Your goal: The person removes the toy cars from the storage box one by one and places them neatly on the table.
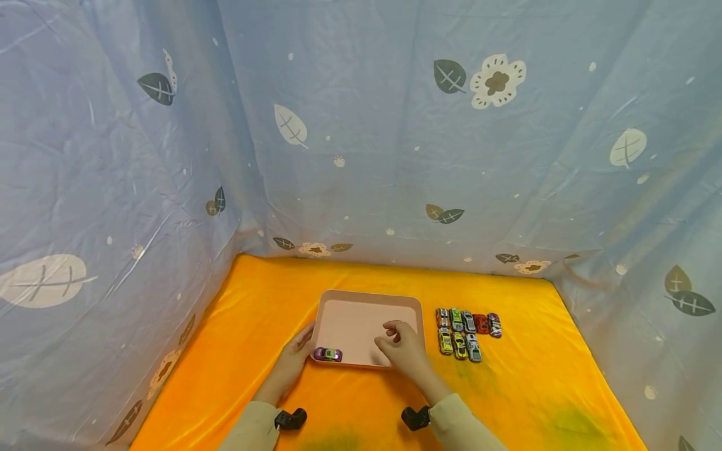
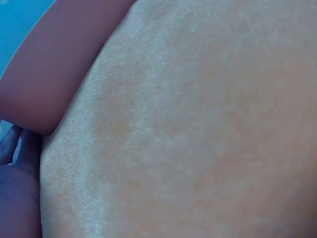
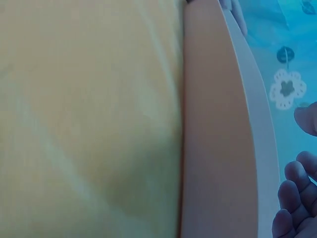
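A pink tray lies on the orange cloth in the head view. A small purple toy car sits in its front left corner. My left hand rests against the tray's left edge beside that car, fingers fairly straight. My right hand hovers over the tray's front right part, fingers loosely curled, nothing seen in them. In the left wrist view the tray wall fills the upper left, with my fingers at the lower left. The right wrist view shows the tray wall and relaxed fingers.
Several toy cars stand in two rows on the orange cloth just right of the tray. Blue leaf-patterned fabric walls the table at the back and both sides. Bare cloth lies in front of the tray.
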Available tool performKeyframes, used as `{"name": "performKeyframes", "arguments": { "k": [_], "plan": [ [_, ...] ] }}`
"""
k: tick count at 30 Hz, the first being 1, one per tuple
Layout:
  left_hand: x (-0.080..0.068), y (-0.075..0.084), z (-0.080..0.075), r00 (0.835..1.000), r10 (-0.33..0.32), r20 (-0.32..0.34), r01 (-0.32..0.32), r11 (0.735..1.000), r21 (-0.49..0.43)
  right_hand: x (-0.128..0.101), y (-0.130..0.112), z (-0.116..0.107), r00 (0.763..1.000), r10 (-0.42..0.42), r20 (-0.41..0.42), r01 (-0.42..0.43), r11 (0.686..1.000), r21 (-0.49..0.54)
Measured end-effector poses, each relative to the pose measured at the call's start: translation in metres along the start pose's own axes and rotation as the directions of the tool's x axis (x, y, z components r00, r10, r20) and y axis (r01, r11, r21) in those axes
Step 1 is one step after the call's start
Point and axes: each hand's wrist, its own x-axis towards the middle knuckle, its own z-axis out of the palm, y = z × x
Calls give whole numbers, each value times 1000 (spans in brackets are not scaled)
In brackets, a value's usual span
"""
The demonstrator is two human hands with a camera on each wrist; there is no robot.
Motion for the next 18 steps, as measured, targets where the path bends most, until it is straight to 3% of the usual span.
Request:
{"name": "performKeyframes", "arguments": {
  "k": [18],
  "plan": [
    [1, -2, 0, 1000, 17, 1, -17, 1000, -4, 11, -23, 57, 975, -64, 211, 70, 997, -24]
  ]
}}
